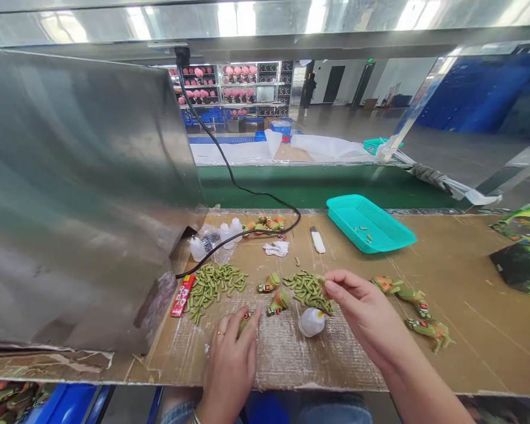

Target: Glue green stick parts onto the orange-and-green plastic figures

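Note:
My left hand (232,353) rests near the front edge of the cardboard-covered bench (459,330), fingers closed on a small green and orange toy body (245,321). My right hand (362,306) reaches into a pile of small green limb pieces (307,290), thumb and forefinger pinched on one green piece (321,280). A small white squeeze bottle (311,322) lies just left of that hand. Two more toy bodies (274,292) lie between the piles. A second pile of green pieces (212,285) lies to the left.
Finished green toy dinosaurs (417,312) lie to the right. A teal tray (368,222) sits at the back, with a white cutter (317,239), bottles (229,232), more toys (265,224) and a black cable (247,188). A large metal box (79,194) fills the left.

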### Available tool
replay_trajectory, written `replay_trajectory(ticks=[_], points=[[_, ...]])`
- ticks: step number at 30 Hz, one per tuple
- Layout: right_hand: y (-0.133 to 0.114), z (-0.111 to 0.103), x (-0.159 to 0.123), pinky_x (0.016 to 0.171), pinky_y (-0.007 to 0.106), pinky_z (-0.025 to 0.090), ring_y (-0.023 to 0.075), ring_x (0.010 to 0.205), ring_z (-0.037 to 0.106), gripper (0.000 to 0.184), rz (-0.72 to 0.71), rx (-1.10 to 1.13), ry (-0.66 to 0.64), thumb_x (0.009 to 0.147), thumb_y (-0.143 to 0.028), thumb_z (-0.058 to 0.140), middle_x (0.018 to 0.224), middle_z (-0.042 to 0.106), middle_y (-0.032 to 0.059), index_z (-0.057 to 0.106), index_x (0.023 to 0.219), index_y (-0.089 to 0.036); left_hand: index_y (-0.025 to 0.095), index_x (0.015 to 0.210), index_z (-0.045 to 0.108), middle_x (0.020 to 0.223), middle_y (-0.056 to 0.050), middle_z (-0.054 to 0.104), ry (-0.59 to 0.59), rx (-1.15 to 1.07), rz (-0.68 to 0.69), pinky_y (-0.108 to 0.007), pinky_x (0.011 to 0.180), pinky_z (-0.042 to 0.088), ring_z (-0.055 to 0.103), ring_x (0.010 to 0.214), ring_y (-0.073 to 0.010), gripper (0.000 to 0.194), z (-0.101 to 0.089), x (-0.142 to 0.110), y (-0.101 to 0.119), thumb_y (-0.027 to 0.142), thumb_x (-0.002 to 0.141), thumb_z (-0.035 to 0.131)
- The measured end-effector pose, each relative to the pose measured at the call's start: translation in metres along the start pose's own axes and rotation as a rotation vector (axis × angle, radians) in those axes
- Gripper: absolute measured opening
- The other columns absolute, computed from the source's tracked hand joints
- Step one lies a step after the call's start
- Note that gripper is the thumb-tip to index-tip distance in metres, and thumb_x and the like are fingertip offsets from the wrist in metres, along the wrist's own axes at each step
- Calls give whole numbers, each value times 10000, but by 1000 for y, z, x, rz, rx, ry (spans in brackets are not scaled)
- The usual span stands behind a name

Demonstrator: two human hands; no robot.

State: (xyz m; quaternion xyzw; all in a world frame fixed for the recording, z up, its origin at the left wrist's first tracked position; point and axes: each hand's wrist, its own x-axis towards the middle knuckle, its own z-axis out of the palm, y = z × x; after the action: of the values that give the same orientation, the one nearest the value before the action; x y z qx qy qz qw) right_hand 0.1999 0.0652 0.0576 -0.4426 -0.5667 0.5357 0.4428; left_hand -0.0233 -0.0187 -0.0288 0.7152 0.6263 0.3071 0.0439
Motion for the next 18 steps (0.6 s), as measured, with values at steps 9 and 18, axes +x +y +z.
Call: replay_trajectory(ticks=[9, 18], points=[[-43, 6, -34, 626, 231, 353, 125, 655, 447, 171, 175, 444, -88, 808, -338, 658, 671, 540, -6, 618, 734, -189, 284, 1213, 575, 1133, -118, 638, -49, -236, -121, -551, 888, 411, 527, 1047, -316, 428, -1, 1, -2, 138, 823, 473], [-47, 26, -64, 616, 221, 318, 118, 636, 432, 188, 289, 600, -200, 766, -353, 709, 652, 551, -9, 642, 721, -183, 248, 894, 481, 688, 65, 499, -55, -809, -515, -197, 296, 360, 397, 333, -64, 136, -37, 9, 37, 362, 826, 512]])
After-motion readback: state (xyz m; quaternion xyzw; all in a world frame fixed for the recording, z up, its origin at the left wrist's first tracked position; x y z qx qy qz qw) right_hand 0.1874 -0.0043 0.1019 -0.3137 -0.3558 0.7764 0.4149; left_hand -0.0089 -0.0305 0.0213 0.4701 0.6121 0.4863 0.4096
